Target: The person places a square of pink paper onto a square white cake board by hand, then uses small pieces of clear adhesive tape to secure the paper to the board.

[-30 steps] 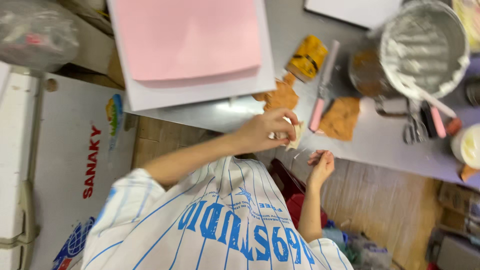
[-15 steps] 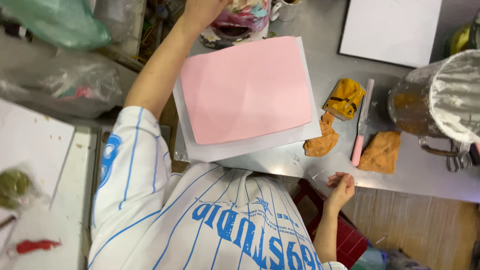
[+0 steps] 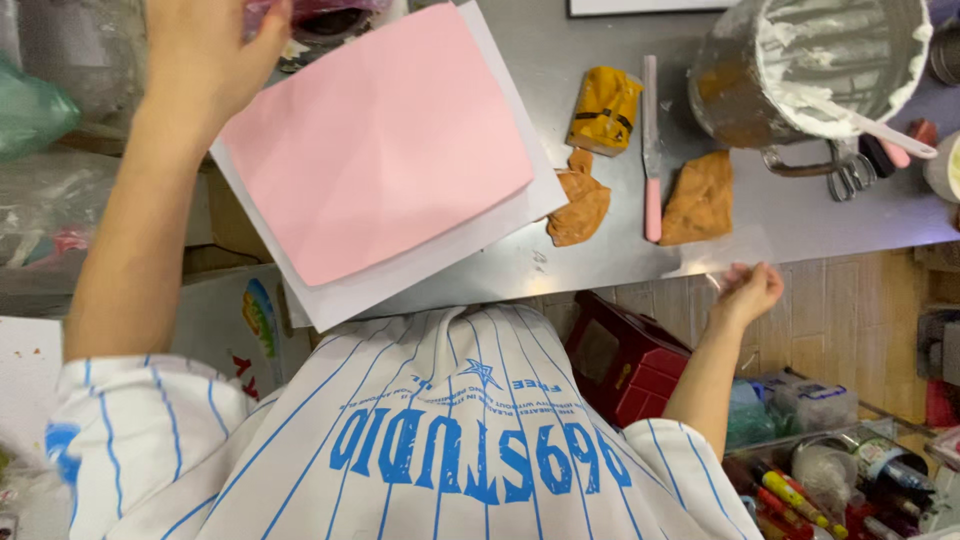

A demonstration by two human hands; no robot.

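Observation:
My left hand [image 3: 205, 60] reaches to the far left corner of the steel table [image 3: 600, 270]. Its fingers lie over a dark bowl-like thing with a pink rim [image 3: 320, 15]; what it grips is hidden. My right hand [image 3: 745, 290] hovers at the table's near edge, fingers loosely apart, nothing visible in it. A pink sheet [image 3: 380, 140] lies on a larger white sheet [image 3: 330, 295] before me. To the right lie two brown clay-like lumps [image 3: 580, 205] [image 3: 700, 200], a yellow-brown wrapped lump [image 3: 603, 110] and a pink-handled knife [image 3: 652, 150].
A metal pot [image 3: 810, 70] smeared with white paste holds a white spatula [image 3: 880, 130] at the far right, scissors [image 3: 850, 180] beside it. Plastic bags [image 3: 40, 110] lie at left. Below the table stand a red stool [image 3: 630, 365] and a box of markers [image 3: 820, 490].
My left hand has gone from the brown lumps at the table edge up to the far left corner. My right hand has stayed near the table's edge. My view shifted right.

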